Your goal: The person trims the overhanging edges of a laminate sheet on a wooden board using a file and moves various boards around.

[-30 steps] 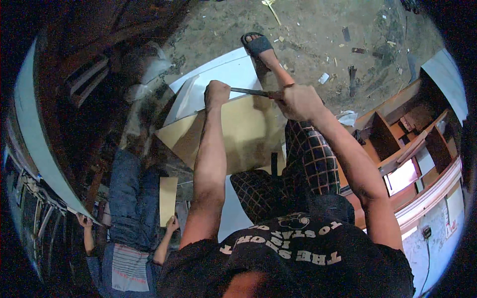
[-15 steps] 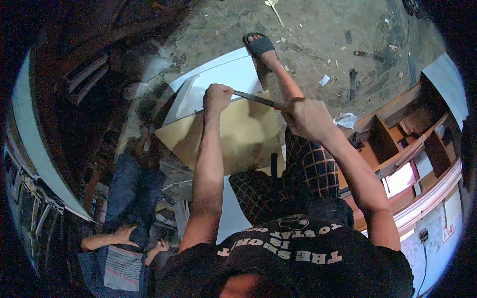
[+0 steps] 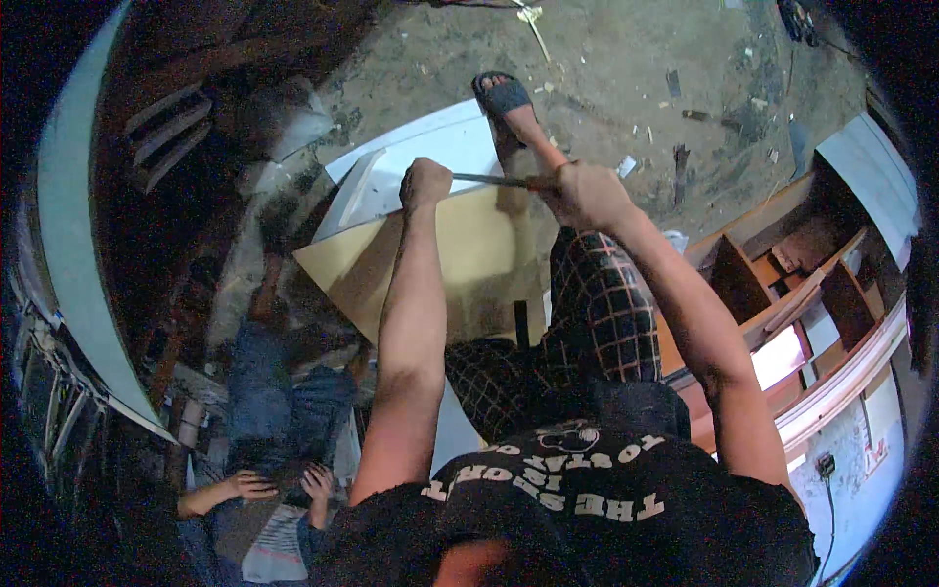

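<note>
A long, narrow, dark file (image 3: 489,180) runs almost level between my two hands. Its brownish handle end is in my right hand (image 3: 590,196), whose fingers are wrapped round it. My left hand (image 3: 427,183) is closed on the other end, hiding the tip. Beneath the file is a box-like piece with a tan panel (image 3: 479,240) facing me and a pale bluish-white panel (image 3: 440,142) beyond it. The file crosses near the edge where the two panels meet; whether it touches that edge I cannot tell.
My sandalled foot (image 3: 504,95) is beside the white panel. A wooden cabinet frame with compartments (image 3: 743,279) lies at the right. Scraps litter the concrete floor (image 3: 606,59). At lower left, another person's hands (image 3: 252,484) are near their lap. A curved pale panel (image 3: 68,215) stands at far left.
The file has gone from sloping down to the right to nearly level. My right hand has moved slightly up and left. The other person's hands have come closer together.
</note>
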{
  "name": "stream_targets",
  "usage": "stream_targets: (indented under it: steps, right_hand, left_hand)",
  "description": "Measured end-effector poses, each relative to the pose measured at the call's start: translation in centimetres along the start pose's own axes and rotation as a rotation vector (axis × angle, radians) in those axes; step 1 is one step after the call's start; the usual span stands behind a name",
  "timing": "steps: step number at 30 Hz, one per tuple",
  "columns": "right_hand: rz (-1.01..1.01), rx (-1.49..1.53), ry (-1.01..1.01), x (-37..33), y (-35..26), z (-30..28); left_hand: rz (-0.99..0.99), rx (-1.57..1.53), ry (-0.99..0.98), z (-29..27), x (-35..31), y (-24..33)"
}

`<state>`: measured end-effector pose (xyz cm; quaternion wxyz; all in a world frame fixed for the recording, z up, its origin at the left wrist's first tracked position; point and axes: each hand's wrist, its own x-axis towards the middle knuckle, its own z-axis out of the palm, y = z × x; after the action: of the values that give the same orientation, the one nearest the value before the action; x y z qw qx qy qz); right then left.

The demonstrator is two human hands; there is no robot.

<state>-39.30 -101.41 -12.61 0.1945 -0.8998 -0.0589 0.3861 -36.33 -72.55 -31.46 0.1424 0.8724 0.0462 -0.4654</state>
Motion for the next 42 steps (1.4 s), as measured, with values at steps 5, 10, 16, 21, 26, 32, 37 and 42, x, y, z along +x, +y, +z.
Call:
stream_targets:
  steps: [5, 10, 16, 21, 26, 32, 37, 42]
  right_hand:
    - [0.196, 0.148, -0.106, -3.3, 0.8, -0.3]
    - [0.341, 0.603, 0.083, -5.6, 0.8, 1.0]
    - [0.321, 0.968, 0.254, -9.1, -2.5, 2.5]
    - [0.396, 1.161, 0.18, -8.6, -4.0, 1.9]
    - [0.265, 1.119, 0.149, -5.5, -6.8, 0.4]
    - [0.19, 1.104, 0.223, -4.8, -5.5, 1.4]
    - [0.156, 0.989, 0.073, -3.9, -7.1, -1.0]
    - [0.121, 0.697, 0.052, -4.7, -7.6, -2.7]
  left_hand:
    - [0.135, -0.307, -0.062, -1.6, -4.3, 4.0]
    - [0.33, -0.544, -0.239, -3.9, -8.1, 6.7]
    - [0.492, -0.125, -0.421, -4.3, -8.5, 8.0]
    - [0.504, -0.303, 0.02, -6.7, -6.4, 4.4]
    - [0.492, -0.314, 0.211, -9.3, -5.3, 2.1]
    - [0.309, -0.327, 0.242, -10.1, -9.8, 7.5]
    - [0.423, -0.315, 0.446, -6.6, -9.8, 4.3]
    - [0.448, -0.499, 0.452, -6.0, -9.9, 3.6]
